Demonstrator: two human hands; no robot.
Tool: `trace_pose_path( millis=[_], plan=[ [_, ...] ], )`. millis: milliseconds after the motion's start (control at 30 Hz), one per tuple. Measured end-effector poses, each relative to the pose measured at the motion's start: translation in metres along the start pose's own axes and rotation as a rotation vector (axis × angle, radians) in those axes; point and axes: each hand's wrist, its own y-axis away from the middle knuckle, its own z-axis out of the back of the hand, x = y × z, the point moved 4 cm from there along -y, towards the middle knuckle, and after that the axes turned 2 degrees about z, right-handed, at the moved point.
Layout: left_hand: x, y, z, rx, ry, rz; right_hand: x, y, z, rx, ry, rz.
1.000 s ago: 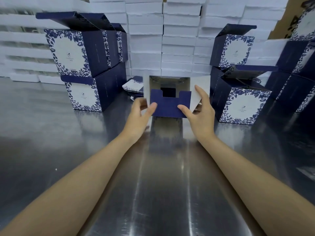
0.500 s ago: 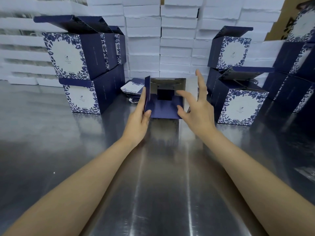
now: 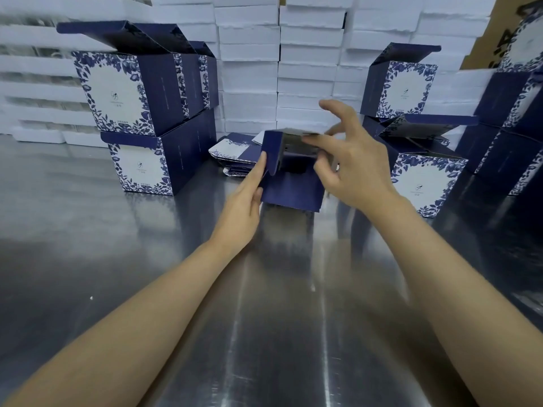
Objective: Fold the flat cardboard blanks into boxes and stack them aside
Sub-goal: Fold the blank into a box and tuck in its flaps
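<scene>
Steel table (image 3: 117, 259): right hand (image 3: 352, 168) now folding box (image 3: 291, 192) flap.

a steel tabletop (image 3: 88, 245) fills the lower part of the view, shiny, streaked with pale reflections and dark mirror shapes of what stands on it; behind it rises a wall of white foam slabs (image 3: 249, 54), stacked flat in several columns side by side, their edges rough; the stack spreads to the left edge, blurred there; at the top right corner a brown corrugated carton (image 3: 493, 27) with dark printing leans behind the white stacks
</scene>
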Motion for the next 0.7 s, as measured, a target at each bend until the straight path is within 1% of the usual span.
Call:
trace_pose_path(
  millis=[67,100,200,267,300,400,567,633,700],
  plan=[
    [-0.002,0.0,-0.001,0.026,-0.035,-0.047,-0.006,-0.003,0.0,0.135,-0.019,-0.117],
    [-0.002,0.0,-0.001,0.034,-0.058,-0.064,-0.009,-0.004,0.001,0.165,-0.072,-0.184],
    [-0.002,-0.002,0.0,0.036,-0.097,-0.108,-0.018,-0.005,0.001,0.177,-0.425,-0.441],
    [0.001,-0.003,0.001,0.016,-0.077,-0.104,-0.022,-0.005,-0.001,0.206,-0.626,-0.533],
    [0.002,-0.004,0.003,-0.001,-0.067,-0.096,-0.023,-0.004,-0.001,0.219,-0.67,-0.544],
    [0.005,-0.006,0.008,-0.031,-0.075,-0.079,-0.023,0.0,-0.003,0.269,-0.642,-0.495],
    [0.002,-0.002,0.007,-0.045,-0.152,-0.102,-0.019,0.0,-0.008,0.281,-0.404,-0.275],
    [0.002,0.0,0.005,-0.034,-0.123,-0.056,-0.017,0.0,-0.011,0.298,-0.345,-0.2],
    [0.002,0.0,0.003,0.003,-0.14,-0.078,-0.017,0.001,-0.01,0.276,-0.322,-0.15]
  ],
)
